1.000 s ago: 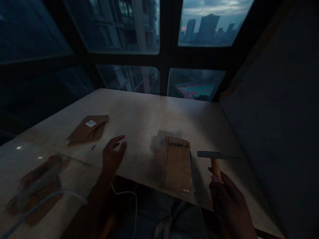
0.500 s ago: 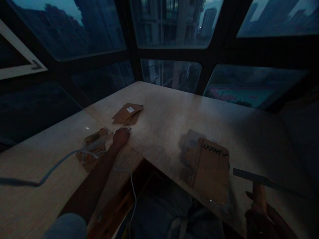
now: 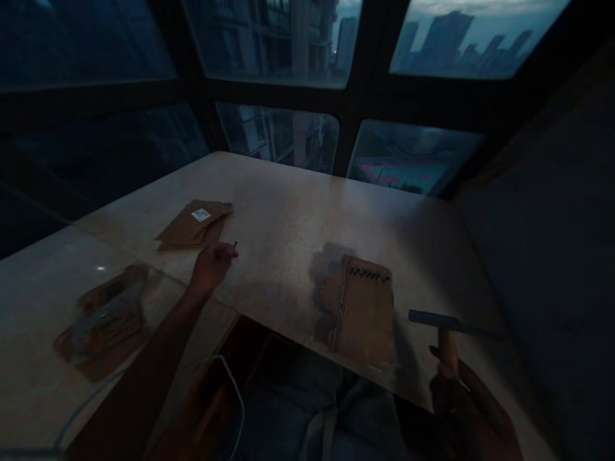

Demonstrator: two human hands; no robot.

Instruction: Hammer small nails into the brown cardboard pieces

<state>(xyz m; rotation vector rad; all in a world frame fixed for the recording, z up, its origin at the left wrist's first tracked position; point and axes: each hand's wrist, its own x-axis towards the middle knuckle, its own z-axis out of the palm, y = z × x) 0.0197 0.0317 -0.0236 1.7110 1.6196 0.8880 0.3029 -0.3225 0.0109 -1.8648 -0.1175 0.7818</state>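
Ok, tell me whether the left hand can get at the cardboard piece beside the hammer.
Likely yes: nothing blocks the tabletop between the left hand and cardboard piece, though that hand pinches what looks like a nail.

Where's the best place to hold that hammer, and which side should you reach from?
Probably by its wooden handle, from the near side, as the right hand does. The handle runs back toward the camera, while the metal head sits crosswise at the far end, so fingers wrapped around the handle should leave the head free.
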